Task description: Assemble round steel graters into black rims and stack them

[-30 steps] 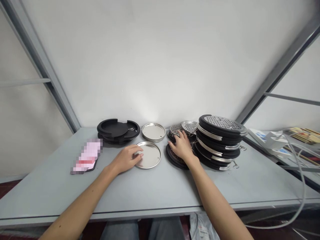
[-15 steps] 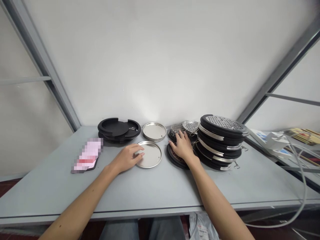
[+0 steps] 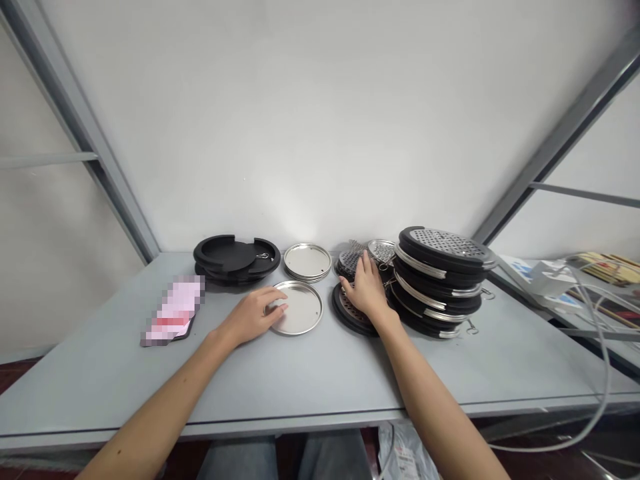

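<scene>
Two open hands, gripping nothing: left hand [image 3: 253, 315] rests fingertips on metal tray [image 3: 303, 308] rim, likely steadying it; right hand [image 3: 367, 290] lies flat on mesh discs [image 3: 347, 309], tall black stack [image 3: 440, 280] just to its right.

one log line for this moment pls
left hand: on steel pan | right hand: on perforated discs | beside: leaning black-rimmed stack

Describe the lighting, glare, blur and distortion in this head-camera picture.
Head view: even, soft light with faint shadows; a bright patch on the wall above the stacked metal trays. Head view: wide-angle bend tilts the frame posts outward. Head view: left hand and right hand sharp; only the pink item is pixelated.
</scene>
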`<state>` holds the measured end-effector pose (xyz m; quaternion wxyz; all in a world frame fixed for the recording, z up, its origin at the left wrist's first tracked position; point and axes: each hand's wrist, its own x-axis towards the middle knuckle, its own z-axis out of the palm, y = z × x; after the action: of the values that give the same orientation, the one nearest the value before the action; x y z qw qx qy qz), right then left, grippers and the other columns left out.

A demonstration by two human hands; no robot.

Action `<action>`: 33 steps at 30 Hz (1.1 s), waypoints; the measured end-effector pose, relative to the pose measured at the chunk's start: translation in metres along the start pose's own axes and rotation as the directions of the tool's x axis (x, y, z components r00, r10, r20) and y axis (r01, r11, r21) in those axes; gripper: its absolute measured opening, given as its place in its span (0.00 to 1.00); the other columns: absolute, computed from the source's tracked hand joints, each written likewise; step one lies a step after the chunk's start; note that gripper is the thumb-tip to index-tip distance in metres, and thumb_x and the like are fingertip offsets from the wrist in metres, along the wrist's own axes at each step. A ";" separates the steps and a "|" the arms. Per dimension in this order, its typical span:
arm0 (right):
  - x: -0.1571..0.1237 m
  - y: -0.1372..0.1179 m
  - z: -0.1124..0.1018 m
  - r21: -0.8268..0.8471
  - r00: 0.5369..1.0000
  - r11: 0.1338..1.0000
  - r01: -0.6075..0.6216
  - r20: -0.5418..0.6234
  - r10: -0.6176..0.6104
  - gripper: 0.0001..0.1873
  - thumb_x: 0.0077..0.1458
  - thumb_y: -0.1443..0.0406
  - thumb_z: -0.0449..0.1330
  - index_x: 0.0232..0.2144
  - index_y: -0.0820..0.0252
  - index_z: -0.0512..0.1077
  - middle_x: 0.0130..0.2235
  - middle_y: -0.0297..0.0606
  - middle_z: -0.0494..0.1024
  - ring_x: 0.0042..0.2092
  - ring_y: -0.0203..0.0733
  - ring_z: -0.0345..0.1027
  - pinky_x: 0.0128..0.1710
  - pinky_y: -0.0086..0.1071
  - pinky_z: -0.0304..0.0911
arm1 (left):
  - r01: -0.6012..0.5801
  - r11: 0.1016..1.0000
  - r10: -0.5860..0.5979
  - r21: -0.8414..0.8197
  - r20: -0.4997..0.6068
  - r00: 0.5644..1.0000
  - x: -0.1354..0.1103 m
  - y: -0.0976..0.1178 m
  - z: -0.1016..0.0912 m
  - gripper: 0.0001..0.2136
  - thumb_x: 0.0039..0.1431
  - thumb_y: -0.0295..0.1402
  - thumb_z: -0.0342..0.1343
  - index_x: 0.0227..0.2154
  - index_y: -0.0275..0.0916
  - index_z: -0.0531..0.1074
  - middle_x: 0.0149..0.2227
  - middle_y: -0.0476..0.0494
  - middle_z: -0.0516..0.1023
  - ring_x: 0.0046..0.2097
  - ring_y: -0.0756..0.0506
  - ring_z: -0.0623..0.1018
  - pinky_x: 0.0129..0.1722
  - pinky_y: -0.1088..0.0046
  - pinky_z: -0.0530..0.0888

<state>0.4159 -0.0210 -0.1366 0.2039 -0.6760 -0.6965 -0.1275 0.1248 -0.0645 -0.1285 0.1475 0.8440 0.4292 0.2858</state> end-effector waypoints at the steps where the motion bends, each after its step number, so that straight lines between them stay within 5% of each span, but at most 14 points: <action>1: 0.000 0.001 0.001 0.009 1.000 1.000 0.011 -0.014 -0.011 0.37 0.60 0.56 0.51 0.61 0.84 0.54 0.66 0.62 0.49 0.65 0.63 0.45 0.63 0.46 0.48 | 0.000 1.000 0.000 0.000 0.001 1.000 0.000 0.000 0.000 0.14 0.63 0.41 0.49 0.44 0.41 0.74 0.47 0.43 0.76 0.42 0.43 0.78 0.44 0.69 0.73; 26: 0.002 -0.006 -0.018 0.177 0.964 0.969 0.173 -0.234 -0.129 0.28 0.61 0.63 0.48 0.60 0.75 0.57 0.61 0.52 0.61 0.65 0.57 0.45 0.64 0.48 0.48 | 0.011 1.000 -0.011 -0.018 0.000 1.000 0.000 0.002 -0.001 0.16 0.63 0.43 0.49 0.46 0.40 0.75 0.48 0.42 0.77 0.42 0.43 0.78 0.43 0.69 0.74; 33: -0.006 -0.020 -0.038 0.457 0.925 0.837 0.300 -0.353 -0.139 0.24 0.62 0.62 0.48 0.58 0.64 0.61 0.60 0.49 0.64 0.63 0.50 0.54 0.62 0.46 0.54 | -0.006 1.000 0.005 -0.030 -0.044 0.999 0.000 0.002 0.001 0.16 0.64 0.41 0.50 0.47 0.39 0.74 0.48 0.41 0.76 0.45 0.42 0.77 0.47 0.66 0.73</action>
<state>0.4001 -0.0442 -0.1038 0.4620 -0.4859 -0.7388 -0.0674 0.1265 -0.0656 -0.1281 0.1496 0.8364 0.4257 0.3112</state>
